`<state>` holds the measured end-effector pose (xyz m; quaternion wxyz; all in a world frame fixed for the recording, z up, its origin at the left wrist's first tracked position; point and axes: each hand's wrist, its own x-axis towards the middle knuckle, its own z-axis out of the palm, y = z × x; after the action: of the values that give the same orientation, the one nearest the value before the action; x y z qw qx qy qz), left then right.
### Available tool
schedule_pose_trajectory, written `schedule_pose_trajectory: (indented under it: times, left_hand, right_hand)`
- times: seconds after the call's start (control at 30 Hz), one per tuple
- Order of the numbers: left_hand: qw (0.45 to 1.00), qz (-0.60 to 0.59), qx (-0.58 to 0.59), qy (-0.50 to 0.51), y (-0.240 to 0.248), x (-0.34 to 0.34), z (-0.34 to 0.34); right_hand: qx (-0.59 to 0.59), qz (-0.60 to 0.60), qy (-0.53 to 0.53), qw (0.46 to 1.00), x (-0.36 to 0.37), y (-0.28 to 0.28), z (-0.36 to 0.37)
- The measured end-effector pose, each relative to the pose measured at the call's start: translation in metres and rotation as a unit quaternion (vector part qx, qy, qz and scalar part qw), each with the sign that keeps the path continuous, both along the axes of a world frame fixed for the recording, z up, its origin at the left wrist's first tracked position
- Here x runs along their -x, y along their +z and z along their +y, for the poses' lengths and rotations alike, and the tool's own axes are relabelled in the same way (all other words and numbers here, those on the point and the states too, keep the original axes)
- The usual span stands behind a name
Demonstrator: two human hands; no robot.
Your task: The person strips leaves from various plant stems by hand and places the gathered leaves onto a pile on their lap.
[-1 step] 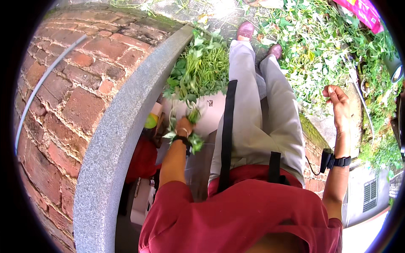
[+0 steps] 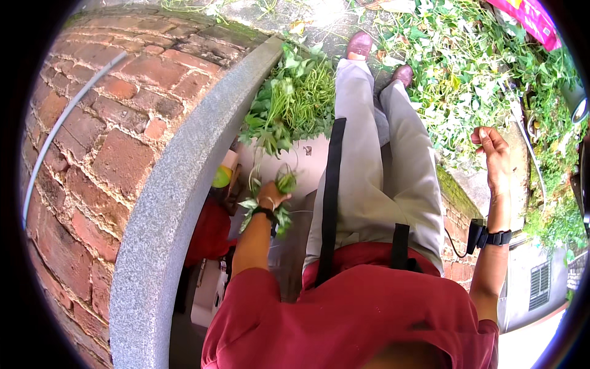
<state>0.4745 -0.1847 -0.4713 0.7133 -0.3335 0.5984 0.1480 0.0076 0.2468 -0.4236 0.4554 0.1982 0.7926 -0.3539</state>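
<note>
Head view, the only one:

- Change vs. the previous frame: none visible. Both hands, the stems and the pile sit in the same spots. My read: the work is mid-hold, with no grab or release happening.
- left hand (image 2: 270, 195): low, in front of the body, fingers closed around a bunch of greens (image 2: 285, 182). Leaves stick out above the knuckles and below the wrist. Dark band on that wrist.
- right hand (image 2: 491, 149): raised out to the side, well apart from the left. Fingers are curled with thumb against fingertips. Can't tell whether anything thin is pinched in there; nothing is visible in it. Black watch (image 2: 496, 237) on the wrist.
- The held bunch hangs over a white sheet (image 2: 310, 154), just short of the pile of greens (image 2: 295, 98) lying at the sheet's far end, not touching the pile.
- Left of the sheet: grey stone rim (image 2: 163, 209) capping a brick wall (image 2: 92, 141).
- Tucked under the rim: a yellow-green object (image 2: 221, 177) and a red bag (image 2: 209, 232).
- Brown shoes (image 2: 359, 44) stand on the ground beyond the pile. Loose weeds (image 2: 467, 67) cover the ground to the right.
</note>
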Motion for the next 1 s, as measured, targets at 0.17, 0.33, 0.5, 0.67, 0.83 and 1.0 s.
schedule_pose_trajectory:
  times: [0.17, 0.33, 0.5, 0.67, 0.83, 1.0]
  left_hand:
    - [0.921, 0.289, 0.125, 0.228, 0.034, -0.038, -0.010]
    - [0.856, 0.457, 0.153, 0.190, -0.015, 0.039, -0.023]
    - [0.822, 0.526, 0.214, 0.039, -0.062, 0.139, -0.042]
    - [0.835, 0.474, 0.277, 0.030, -0.145, 0.111, -0.045]
    - [0.839, 0.476, 0.262, 0.037, -0.247, 0.078, -0.065]
    - [0.789, 0.425, 0.443, -0.032, -0.336, 0.050, -0.051]
  right_hand:
    - [0.013, -0.044, 0.002, 0.999, -0.012, -0.030, -0.010]
    - [0.032, -0.059, 0.072, 0.995, -0.004, -0.036, -0.038]
    - [0.018, -0.030, 0.106, 0.994, 0.003, -0.036, -0.037]
    - [-0.036, -0.037, 0.123, 0.991, 0.003, -0.051, -0.015]
    - [-0.063, -0.046, 0.152, 0.985, -0.010, -0.077, 0.007]
    - [-0.087, -0.025, 0.167, 0.982, -0.019, -0.108, 0.009]
